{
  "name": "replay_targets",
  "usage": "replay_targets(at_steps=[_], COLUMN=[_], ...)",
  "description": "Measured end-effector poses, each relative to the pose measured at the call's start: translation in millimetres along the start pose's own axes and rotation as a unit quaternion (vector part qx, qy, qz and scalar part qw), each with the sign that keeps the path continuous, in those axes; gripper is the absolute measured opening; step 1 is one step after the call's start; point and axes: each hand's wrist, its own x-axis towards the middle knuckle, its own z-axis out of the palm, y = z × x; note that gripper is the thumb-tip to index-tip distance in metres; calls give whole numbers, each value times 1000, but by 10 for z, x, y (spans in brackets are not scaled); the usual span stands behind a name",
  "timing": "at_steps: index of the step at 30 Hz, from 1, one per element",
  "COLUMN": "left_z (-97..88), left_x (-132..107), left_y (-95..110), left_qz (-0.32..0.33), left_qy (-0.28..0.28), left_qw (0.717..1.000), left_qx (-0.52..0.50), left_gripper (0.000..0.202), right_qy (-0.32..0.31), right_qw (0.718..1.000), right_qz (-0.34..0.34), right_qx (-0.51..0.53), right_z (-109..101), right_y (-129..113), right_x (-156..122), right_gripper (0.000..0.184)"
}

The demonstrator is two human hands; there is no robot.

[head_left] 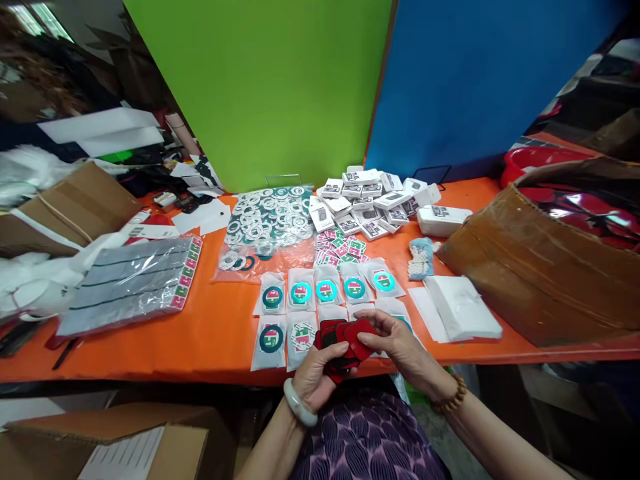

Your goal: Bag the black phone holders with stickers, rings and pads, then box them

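My left hand point(320, 370) is closed around a fanned bunch of flat red and black rounded pieces point(330, 333), held over the table's front edge. With thumb and fingers my right hand point(400, 340) pinches one red piece point(359, 340) at the right side of the bunch. Beyond my hands, white pouches point(271, 313) lie in two rows. Most carry a teal ring point(271, 339) over a pink and green card; one pouch shows a patterned card point(303, 337) with no teal ring visible. My hands hide part of the front row.
Behind the pouches lie loose rings point(270, 217) on clear plastic, printed cards point(340, 248) and a pile of small white boxes point(370, 200). A wrapped grey pack point(135, 277) sits left. At right are a white stack point(463, 307), a blue-white cloth point(421, 259) and a brown carton point(540, 267).
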Motion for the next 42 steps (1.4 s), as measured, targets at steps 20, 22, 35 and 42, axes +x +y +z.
replay_targets(at_steps=[20,22,35,42], left_z=[223,220,180,200], left_x=[120,118,164,173], left_y=[140,151,175,184], left_qz=[-27,-36,-23,4], left_qy=[12,15,-1,-3], left_qw=[996,996,997,999], left_qx=[84,85,76,52], left_gripper=[42,45,40,37], right_qy=[29,3,113,-31], right_qw=[964,955,844,932], right_qz=[-92,-93,-190,-144], right_qx=[-250,-282,-489,-330], right_z=[-1095,-1104,-1073,-599], right_y=[-475,-470,-314,-216], right_x=[947,1052,1185,658], right_gripper=[24,22,24,27])
